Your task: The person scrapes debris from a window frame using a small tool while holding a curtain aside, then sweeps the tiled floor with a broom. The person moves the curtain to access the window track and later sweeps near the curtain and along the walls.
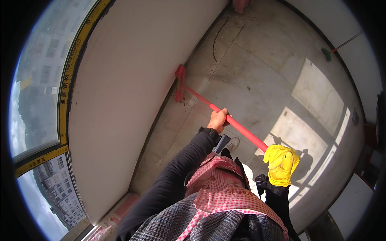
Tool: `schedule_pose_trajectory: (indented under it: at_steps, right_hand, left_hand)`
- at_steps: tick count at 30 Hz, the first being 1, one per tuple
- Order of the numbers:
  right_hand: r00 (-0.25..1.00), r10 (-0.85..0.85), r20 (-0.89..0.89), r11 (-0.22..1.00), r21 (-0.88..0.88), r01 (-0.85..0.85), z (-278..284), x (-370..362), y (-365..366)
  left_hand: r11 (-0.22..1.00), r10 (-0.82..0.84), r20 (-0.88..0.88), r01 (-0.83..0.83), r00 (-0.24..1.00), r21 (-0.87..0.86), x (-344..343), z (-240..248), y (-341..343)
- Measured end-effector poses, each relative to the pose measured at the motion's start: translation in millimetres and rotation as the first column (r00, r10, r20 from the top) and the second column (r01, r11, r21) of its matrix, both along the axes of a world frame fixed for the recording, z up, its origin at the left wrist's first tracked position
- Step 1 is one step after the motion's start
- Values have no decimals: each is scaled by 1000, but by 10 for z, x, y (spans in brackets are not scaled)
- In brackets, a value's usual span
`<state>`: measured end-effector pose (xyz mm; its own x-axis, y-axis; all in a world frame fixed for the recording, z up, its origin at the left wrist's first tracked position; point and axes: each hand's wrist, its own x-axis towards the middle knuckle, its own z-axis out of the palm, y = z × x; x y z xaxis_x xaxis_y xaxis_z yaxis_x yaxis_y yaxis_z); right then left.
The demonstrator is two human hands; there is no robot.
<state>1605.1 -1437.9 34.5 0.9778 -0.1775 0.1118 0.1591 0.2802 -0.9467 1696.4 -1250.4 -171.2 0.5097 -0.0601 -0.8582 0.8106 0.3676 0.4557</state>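
Observation:
A broom with a red handle (245, 132) slants across the middle of the view. Its red bristle head (179, 83) meets the floor against the foot of the left wall. Bare fingers of my left hand (218, 119) wrap round the middle of the handle. Nearer the handle's end, my right hand (282, 162) grips it in a yellow rubber glove. The very end of the handle is hidden by that glove. Small bits of dirt (249, 88) lie on the floor tiles (249, 100) beyond my hands.
A thin black strip (216, 40) lies curved on the far floor. Another broom or brush with a green head (327, 54) leans at the far right wall. Something pinkish red (241, 5) stands at the far end. A yellow-framed window (62, 96) is on the left.

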Motion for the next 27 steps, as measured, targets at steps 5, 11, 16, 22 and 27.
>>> schedule_pose_trajectory:
  at_steps: [5, 11, 16, 22, 27]
  right_hand:
    - [989, -114, 93, 980, -155, 127, 352, -241, -150]
    - [992, 127, 7, 986, 106, -127, 298, 27, -171]
    - [986, 115, -122, 980, 175, -93, -50, 274, 85]
    - [995, -96, -4, 993, -75, 96, -16, 454, 211]
    - [971, -141, 192, 944, -268, 191, 296, 426, 339]
  left_hand:
    - [990, -94, 171, 110, 981, -85, 257, 408, -356]
    - [998, 55, -172, -62, 984, -34, -554, 433, 74]
    - [990, 129, -179, -115, 975, 84, -466, 102, 471]
    - [990, -117, -9, 116, 993, -76, 797, -36, -57]
    - [947, -197, 184, 236, 963, -218, 1152, 310, -382]
